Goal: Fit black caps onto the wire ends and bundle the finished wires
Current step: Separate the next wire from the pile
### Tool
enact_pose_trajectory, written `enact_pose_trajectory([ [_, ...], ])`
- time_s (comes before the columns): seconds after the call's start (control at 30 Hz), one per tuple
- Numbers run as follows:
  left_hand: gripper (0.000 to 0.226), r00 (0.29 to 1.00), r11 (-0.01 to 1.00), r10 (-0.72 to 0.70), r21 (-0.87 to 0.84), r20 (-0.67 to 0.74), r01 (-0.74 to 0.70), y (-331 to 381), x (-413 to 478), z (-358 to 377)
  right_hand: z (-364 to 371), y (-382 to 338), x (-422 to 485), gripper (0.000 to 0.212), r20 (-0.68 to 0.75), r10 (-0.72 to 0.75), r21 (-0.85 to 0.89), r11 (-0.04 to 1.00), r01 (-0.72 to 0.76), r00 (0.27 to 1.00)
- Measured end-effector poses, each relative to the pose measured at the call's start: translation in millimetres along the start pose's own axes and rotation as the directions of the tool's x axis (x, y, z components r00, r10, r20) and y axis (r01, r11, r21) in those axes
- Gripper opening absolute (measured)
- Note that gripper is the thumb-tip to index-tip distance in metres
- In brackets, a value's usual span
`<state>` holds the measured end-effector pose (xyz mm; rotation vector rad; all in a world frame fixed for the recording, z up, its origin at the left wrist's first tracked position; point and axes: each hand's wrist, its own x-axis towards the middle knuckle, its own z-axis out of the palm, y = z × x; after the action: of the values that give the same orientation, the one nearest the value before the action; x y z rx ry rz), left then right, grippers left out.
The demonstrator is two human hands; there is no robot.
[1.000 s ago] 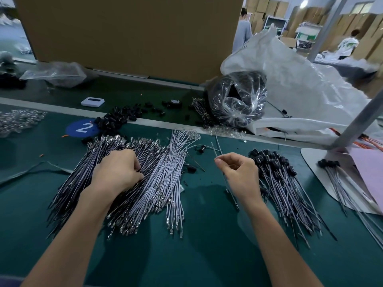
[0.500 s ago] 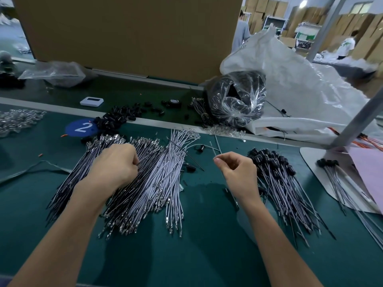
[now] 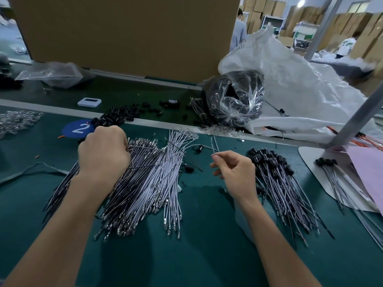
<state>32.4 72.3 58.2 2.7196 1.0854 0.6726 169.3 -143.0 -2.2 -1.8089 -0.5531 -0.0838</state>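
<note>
The left hand (image 3: 103, 150) is resting curled on the far end of the uncapped wire pile (image 3: 145, 183); whether its fingers are gripping anything cannot be told. Right of the pile, the right hand (image 3: 234, 172) is pinching one wire (image 3: 214, 145). Capping is probably starting, calling for a loose black cap (image 3: 120, 117) from beyond the pile.

Factory assembly line: green workbench (image 3: 207, 255), stacked cartons (image 3: 364, 38), wire piles (image 3: 145, 183).

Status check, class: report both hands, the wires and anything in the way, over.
Left grip curled into the uncapped wires. Right grip pinches one wire, top end bare. Capped wires piled right. Nothing blocks either grip.
</note>
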Motion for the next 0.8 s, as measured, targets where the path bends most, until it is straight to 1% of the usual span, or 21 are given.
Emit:
enact_pose_trajectory([
  [0.07,0.018,0.993,0.994,0.066,-0.085,-0.097,-0.074,2.2,-0.8,1.4,-0.3,0.1,0.9,0.007,-0.038,-0.003,0.009,1.000,0.003,0.999],
  [0.13,0.018,0.978,0.985,0.100,-0.120,-0.183,-0.123,5.7,0.5,4.1,-1.1,-0.1,2.3,0.008,-0.066,0.010,0.025,1.000,-0.008,0.998],
  [0.27,0.020,0.947,0.972,0.037,-0.207,-0.318,-0.108,4.4,6.4,8.0,-2.3,-0.7,2.7,0.010,-0.083,0.018,0.035,0.999,-0.015,0.996],
  [0.3,0.020,0.931,0.962,0.045,-0.236,-0.363,-0.139,3.2,6.9,8.0,-2.2,-1.2,2.7,0.011,-0.084,0.018,0.039,0.999,-0.014,0.996],
  [0.37,0.017,0.892,0.923,0.114,-0.286,-0.437,-0.258,4.3,6.4,6.6,-2.2,-3.4,2.6,0.012,-0.090,0.024,0.080,0.997,-0.017,0.996],
  [0.4,0.016,0.882,0.891,0.160,-0.319,-0.443,-0.322,7.6,5.3,6.0,-2.4,-5.2,2.7,0.013,-0.096,0.039,0.127,0.992,-0.026,0.995],
  [0.47,0.015,0.881,0.792,0.261,-0.434,-0.395,-0.429,17.7,1.5,6.0,-4.4,-9.7,2.6,0.011,-0.090,0.100,0.268,0.961,-0.073,0.991],
  [0.53,0.018,0.860,0.658,0.388,-0.554,-0.331,-0.510,31.5,-6.5,9.0,-8.8,-14.4,2.5,0.009,-0.031,0.183,0.405,0.901,-0.156,0.983],
  [0.57,0.020,0.832,0.591,0.457,-0.592,-0.315,-0.549,39.1,-11.7,11.9,-11.2,-16.3,2.8,0.009,0.022,0.224,0.451,0.868,-0.210,0.974],
  [0.63,0.019,0.763,0.465,0.565,-0.643,-0.313,-0.608,55.2,-22.9,20.8,-14.4,-19.4,2.9,0.010,0.131,0.289,0.489,0.813,-0.316,0.948],
  [0.7,0.015,0.715,0.366,0.624,-0.690,-0.317,-0.625,71.1,-31.9,32.4,-15.0,-20.7,2.7,0.010,0.194,0.326,0.504,0.776,-0.379,0.925],
  [0.73,0.013,0.699,0.332,0.643,-0.708,-0.314,-0.623,78.2,-34.9,38.9,-14.4,-21.1,2.9,0.011,0.209,0.338,0.514,0.761,-0.397,0.918],
  [0.8,0.014,0.676,0.302,0.677,-0.728,-0.290,-0.615,89.2,-39.0,50.8,-13.2,-21.3,3.6,0.017,0.226,0.355,0.513,0.748,-0.421,0.907],
])
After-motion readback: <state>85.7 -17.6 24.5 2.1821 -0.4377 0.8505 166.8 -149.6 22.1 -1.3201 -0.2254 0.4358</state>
